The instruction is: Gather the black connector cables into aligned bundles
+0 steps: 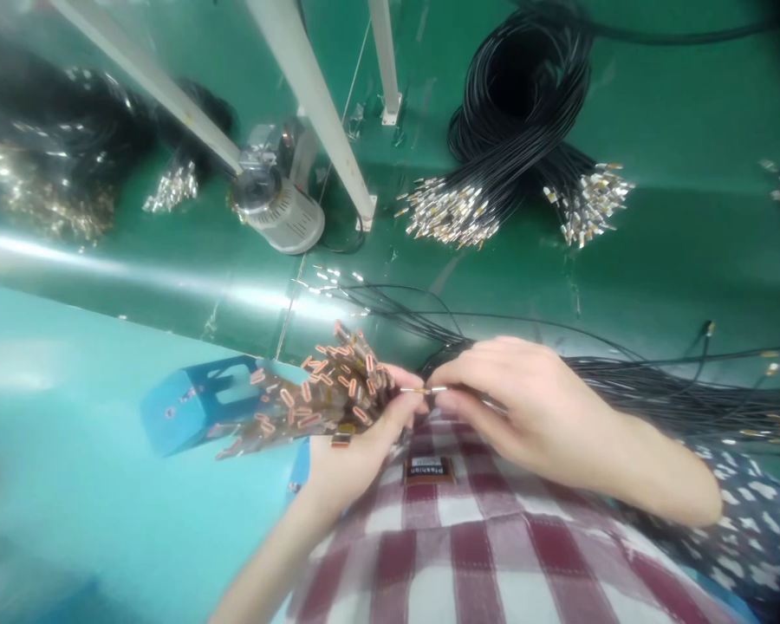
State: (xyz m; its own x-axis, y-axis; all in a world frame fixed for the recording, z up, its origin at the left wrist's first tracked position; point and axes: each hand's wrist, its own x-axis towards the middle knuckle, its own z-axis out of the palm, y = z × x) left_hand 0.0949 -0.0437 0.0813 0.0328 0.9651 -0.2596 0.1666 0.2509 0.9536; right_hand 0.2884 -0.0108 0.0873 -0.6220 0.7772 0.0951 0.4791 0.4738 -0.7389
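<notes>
My left hand [354,442] is closed around a thick bundle of cable ends with small brown sleeves [325,394], which fan out to the left. My right hand [513,394] pinches a thin black cable [624,368] near its metal tip [419,391]. That tip points left and meets the thumb and fingertips of my left hand. The two hands touch just above my red and white checked apron [468,537].
A blue box [195,403] lies left of the bundle. Loose black cables [689,390] trail right across the green table [676,269]. Coiled cable bundles with metal connectors [513,121] lie at the back, near a metal cylinder [279,208] and white frame bars [312,95].
</notes>
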